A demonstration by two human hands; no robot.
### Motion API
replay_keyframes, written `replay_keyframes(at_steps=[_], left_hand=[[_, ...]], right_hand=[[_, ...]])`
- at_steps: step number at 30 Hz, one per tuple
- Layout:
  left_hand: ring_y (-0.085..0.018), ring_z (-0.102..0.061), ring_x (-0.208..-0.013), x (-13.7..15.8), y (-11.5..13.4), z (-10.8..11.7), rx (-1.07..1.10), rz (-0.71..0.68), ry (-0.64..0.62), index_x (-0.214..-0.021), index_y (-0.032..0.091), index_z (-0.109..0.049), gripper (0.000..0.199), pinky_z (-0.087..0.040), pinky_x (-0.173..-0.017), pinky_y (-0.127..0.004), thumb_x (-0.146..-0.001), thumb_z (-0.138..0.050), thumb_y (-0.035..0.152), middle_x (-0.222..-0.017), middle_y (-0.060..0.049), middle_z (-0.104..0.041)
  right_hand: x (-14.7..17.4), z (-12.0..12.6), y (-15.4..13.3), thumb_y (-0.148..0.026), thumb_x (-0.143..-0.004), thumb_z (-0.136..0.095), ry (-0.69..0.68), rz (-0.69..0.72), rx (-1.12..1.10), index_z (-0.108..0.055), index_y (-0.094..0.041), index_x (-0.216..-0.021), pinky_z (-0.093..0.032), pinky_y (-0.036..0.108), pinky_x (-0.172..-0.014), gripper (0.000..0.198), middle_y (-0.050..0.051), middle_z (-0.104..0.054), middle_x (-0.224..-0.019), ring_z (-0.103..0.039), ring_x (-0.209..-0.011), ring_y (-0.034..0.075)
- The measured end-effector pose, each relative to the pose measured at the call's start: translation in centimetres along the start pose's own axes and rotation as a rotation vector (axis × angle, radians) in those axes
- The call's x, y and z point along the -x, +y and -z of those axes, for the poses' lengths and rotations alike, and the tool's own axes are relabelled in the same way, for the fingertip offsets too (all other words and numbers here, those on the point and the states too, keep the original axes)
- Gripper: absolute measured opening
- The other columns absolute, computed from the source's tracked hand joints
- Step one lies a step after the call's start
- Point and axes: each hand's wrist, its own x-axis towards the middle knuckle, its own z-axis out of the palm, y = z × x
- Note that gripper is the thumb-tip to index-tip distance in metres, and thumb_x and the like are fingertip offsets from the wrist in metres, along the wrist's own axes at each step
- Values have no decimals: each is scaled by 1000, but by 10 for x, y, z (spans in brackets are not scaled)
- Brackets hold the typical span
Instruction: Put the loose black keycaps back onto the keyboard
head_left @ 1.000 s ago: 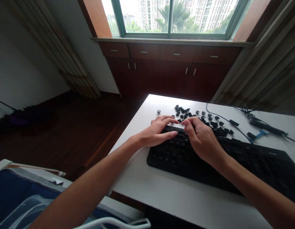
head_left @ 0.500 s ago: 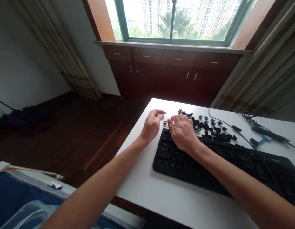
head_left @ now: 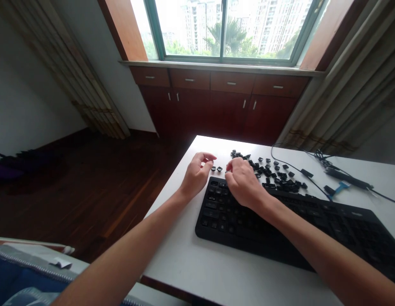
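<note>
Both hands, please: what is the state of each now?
Left hand: partly curled beside loose keycaps; grip cannot be told.
Right hand: curled at keyboard's far edge; grip cannot be told.

Black computer keyboard [head_left: 328, 214] cut off by the right edge, partly hidden under the right hand [head_left: 243, 182] and forearm [head_left: 312, 248], key legends [head_left: 222, 227] too small to read, heaped keycaps [head_left: 289, 185] overlapping, window [head_left: 200, 32] cropped above.

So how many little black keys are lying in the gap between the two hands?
2 clearly visible: one key beside the left hand, another key nearer the right hand, which may hide more.
</note>
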Motion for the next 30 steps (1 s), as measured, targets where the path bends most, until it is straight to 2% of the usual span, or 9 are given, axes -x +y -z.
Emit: replay_keyframes(at_steps=[4,7,10,13,15,18,21,26,30], left_hand=[[-20,-62,-99,2,9,0,-70,-55,-63,-103,20,-65,18,-45,-90,-36,-88,-58,27,-112,-5,-67],[-19,-63,-97,-2,20,-9,-95,-84,-138,-107,20,-64,20,-48,-84,-34,-91,-57,31,-113,-6,-66],[-19,-64,-95,-8,35,-25,-121,-139,-257,-107,21,-65,21,-51,-79,-32,-92,-57,33,-112,-7,-66],[-19,-63,-95,-6,49,-41,-162,-227,-336,-103,21,-66,17,-51,-82,-33,-90,-60,31,-109,-6,-65],[-19,-62,-99,1,55,-46,-226,-342,-353,-103,21,-65,14,-50,-87,-34,-92,-58,27,-109,-6,-64],[-20,-60,-103,18,56,-47,-412,-553,-330,-105,21,-62,13,-47,-92,-37,-95,-54,23,-108,-6,-66],[-20,-62,-96,34,56,-46,-541,-691,-315,-106,22,-61,14,-45,-87,-38,-94,-58,29,-103,-4,-69],[-18,-62,-92,48,61,-53,-451,-772,-326,-112,24,-61,25,-48,-82,-35,-91,-66,36,-104,-3,-71],[-20,-62,-94,49,60,-56,-443,-790,-319,-113,23,-62,34,-50,-83,-36,-88,-69,45,-107,-6,-71]], right_hand=[[29,39,28,-26,-91,-36,-89,-135,-165,-53,-22,-91,-45,32,-64,17,5,-61,-86,-55,-76,20],[51,59,52,-27,-90,-40,-156,-197,-244,-58,-21,-92,-47,33,-62,19,3,-63,-80,-57,-71,19],[64,68,69,-31,-91,-47,-191,-212,-330,-64,-21,-99,-53,39,-80,21,5,-69,-94,-64,-86,21],[69,69,77,-38,-94,-51,-196,-204,-422,-65,-22,-111,-47,44,-102,26,6,-69,-115,-63,-109,23],[73,70,78,-42,-93,-59,-178,-220,-581,-62,-22,-118,-44,44,-108,32,7,-67,-122,-62,-116,23],[78,70,73,-46,-87,-70,-141,-329,-946,-55,-21,-127,-47,42,-109,49,9,-69,-120,-64,-116,23],[82,67,61,-45,-89,-70,-118,-474,-1255,-55,-18,-125,-50,37,-107,48,9,-72,-112,-68,-110,21],[83,61,45,-36,-95,-61,-78,-624,-1524,-62,-15,-116,-55,24,-96,29,9,-72,-112,-71,-101,16],[82,63,39,-49,-100,-42,-138,-724,-1602,-58,-16,-125,-55,29,-96,45,13,-69,-120,-71,-103,19]])
